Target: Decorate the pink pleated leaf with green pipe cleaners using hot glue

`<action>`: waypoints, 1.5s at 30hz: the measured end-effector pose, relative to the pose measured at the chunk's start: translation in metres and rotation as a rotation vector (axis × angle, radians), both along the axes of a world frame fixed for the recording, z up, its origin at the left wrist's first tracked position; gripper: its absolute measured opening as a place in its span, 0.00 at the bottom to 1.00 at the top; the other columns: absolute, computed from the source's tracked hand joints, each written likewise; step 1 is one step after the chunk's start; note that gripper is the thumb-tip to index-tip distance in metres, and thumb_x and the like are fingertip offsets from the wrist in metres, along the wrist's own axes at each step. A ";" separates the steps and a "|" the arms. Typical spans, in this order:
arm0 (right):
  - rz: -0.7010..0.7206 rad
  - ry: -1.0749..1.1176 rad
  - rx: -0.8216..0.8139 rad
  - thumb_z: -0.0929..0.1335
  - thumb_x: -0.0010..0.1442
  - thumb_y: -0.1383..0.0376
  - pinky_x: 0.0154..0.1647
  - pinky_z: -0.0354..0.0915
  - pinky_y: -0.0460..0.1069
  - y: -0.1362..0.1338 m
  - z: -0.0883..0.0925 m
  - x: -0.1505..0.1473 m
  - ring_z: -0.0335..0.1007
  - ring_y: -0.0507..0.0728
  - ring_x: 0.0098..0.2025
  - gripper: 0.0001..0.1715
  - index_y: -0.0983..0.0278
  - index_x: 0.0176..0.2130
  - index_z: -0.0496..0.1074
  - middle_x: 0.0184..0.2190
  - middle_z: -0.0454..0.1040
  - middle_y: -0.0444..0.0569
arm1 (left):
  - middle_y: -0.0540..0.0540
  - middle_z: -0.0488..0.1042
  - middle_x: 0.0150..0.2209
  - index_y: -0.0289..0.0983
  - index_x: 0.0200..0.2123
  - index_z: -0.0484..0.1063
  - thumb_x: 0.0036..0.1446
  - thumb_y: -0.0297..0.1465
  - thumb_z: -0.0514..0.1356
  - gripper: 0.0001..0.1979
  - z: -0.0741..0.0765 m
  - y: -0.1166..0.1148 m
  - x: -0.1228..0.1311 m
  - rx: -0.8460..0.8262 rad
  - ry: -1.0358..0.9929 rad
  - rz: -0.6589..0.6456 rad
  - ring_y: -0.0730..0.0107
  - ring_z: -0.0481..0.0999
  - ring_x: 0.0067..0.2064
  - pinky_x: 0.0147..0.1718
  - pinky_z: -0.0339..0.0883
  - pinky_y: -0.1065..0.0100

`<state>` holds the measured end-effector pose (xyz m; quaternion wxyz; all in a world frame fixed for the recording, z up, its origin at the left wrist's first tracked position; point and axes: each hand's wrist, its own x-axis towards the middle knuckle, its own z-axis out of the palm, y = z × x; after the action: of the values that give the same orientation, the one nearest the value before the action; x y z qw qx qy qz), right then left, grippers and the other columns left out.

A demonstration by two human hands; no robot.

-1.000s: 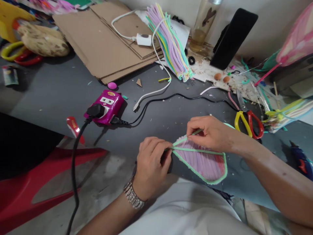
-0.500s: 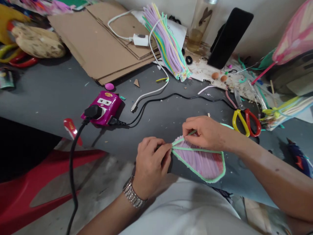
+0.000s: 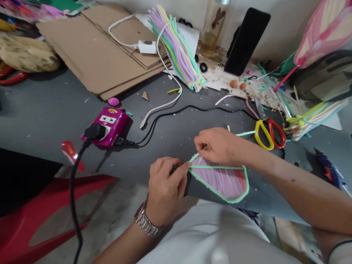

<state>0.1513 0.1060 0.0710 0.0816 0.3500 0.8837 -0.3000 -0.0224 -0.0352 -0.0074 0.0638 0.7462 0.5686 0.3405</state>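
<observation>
A leaf-shaped pipe-cleaner petal [image 3: 220, 179] in lilac and pink lies near the table's front edge. Mint-green pipe cleaner trims its lower edge and runs along its middle. My left hand [image 3: 167, 183] pinches the pointed left tip, where the green strands meet. My right hand [image 3: 217, 146] is closed on a green pipe cleaner [image 3: 246, 133] at the petal's upper edge; the strand's free end sticks out to the right behind the wrist. Part of the upper edge is hidden under the right hand.
Scissors [image 3: 264, 135] with yellow and red handles lie right of the hands. A glue gun [image 3: 328, 167] is farther right. Beyond are a purple power socket [image 3: 110, 124], cardboard sheets [image 3: 96, 55], a pipe-cleaner bundle [image 3: 178, 51] and a leaning phone [image 3: 247, 40].
The whole view has shifted slightly. My right hand has moved a little left along the petal's upper edge, and the green strand's free end now points straighter right. The left hand keeps its pinch.
</observation>
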 end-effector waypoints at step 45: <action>0.016 -0.007 0.041 0.61 0.56 0.72 0.32 0.44 0.49 -0.007 -0.009 0.019 0.56 0.53 0.31 0.13 0.63 0.31 0.74 0.34 0.69 0.48 | 0.44 0.76 0.38 0.40 0.43 0.78 0.63 0.21 0.60 0.11 0.001 0.001 0.001 -0.076 0.038 0.015 0.61 0.70 0.41 0.39 0.59 0.60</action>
<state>0.1702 0.0991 0.0625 0.0796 0.3457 0.8921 -0.2799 -0.0210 -0.0340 -0.0063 0.0786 0.7452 0.5877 0.3050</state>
